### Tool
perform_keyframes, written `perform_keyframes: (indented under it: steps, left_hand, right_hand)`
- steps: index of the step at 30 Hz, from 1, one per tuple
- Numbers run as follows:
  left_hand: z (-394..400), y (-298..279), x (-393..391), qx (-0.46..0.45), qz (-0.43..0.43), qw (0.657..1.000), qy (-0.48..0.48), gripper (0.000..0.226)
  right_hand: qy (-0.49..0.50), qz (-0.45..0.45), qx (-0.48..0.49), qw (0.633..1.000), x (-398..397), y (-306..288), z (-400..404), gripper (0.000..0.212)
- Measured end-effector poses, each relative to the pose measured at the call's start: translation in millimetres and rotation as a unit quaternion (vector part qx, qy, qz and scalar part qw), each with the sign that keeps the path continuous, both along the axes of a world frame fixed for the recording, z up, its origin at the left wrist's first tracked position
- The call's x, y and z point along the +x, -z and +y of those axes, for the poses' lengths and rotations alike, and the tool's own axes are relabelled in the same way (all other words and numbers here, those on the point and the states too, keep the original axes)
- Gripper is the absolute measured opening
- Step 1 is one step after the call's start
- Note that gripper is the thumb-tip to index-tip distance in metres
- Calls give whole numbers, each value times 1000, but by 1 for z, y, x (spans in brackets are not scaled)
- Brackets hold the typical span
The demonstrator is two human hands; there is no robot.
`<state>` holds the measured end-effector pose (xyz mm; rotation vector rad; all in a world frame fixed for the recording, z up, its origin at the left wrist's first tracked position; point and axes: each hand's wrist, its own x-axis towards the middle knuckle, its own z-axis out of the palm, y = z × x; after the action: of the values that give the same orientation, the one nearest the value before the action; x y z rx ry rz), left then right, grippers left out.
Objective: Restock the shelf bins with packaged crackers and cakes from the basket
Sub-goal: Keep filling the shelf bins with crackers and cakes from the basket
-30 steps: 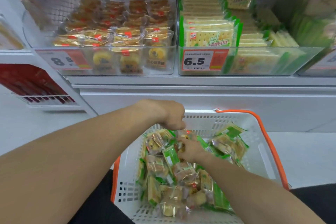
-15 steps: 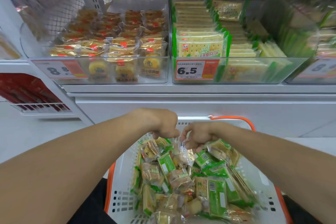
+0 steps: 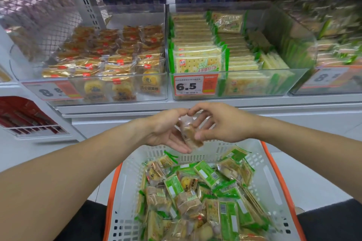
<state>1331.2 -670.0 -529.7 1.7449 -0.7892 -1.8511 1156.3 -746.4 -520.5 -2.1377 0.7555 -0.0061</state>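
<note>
Both hands meet above the white basket [image 3: 272, 174], in front of the shelf edge. Between them is a clear-wrapped cake packet [image 3: 191, 135]. My left hand [image 3: 166, 130] cups it from below with palm up and fingers curled round it. My right hand [image 3: 219, 123] pinches its top and side with thumb and fingers. The basket holds several green cracker packets [image 3: 205, 174] and clear-wrapped cakes [image 3: 156, 195]. Above stand the clear cake bin [image 3: 152, 92] with gold-wrapped cakes and the cracker bin [image 3: 254, 88] with green packets.
A third clear bin [image 3: 333, 76] with green packets stands at the right. Price tags 8.8 [image 3: 51, 91] and 6.5 [image 3: 195, 85] hang on the bin fronts. A lower white wire rack [image 3: 29, 129] with red packs sits at the left. The basket has an orange rim [image 3: 282, 182].
Both hands have risen out of the basket toward the shelf, carrying one cake packet between them. The view has tilted up, showing more of the shelf.
</note>
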Motion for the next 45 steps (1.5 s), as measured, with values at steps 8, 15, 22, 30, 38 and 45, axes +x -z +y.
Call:
perform_keyframes:
  steps: [8,15,22,30,38,45]
  left_hand:
    - [1,-13,13,-54,-7,996,73,37]
    - [10,-20,28,-115,78,981,136,47]
    - [22,-38,24,-225,-78,967,89,49]
    - [29,-70,50,-436,-421,793,-60,24]
    - [23,-44,126,-305,-666,676,77,76]
    - [32,-47,131,-278,-704,641,129,65]
  right_hand:
    - [69,-100,42,992,-8,-18,-17,7]
    - [7,-8,46,999,-18,-30,-27,36]
    - [15,-82,192,978,-14,-32,-18,36]
    - [65,-133,154,977,1,-42,-9,39]
    - [135,-308,-188,923,42,-95,5,26]
    - [60,-202,-374,903,110,-97,-3,24]
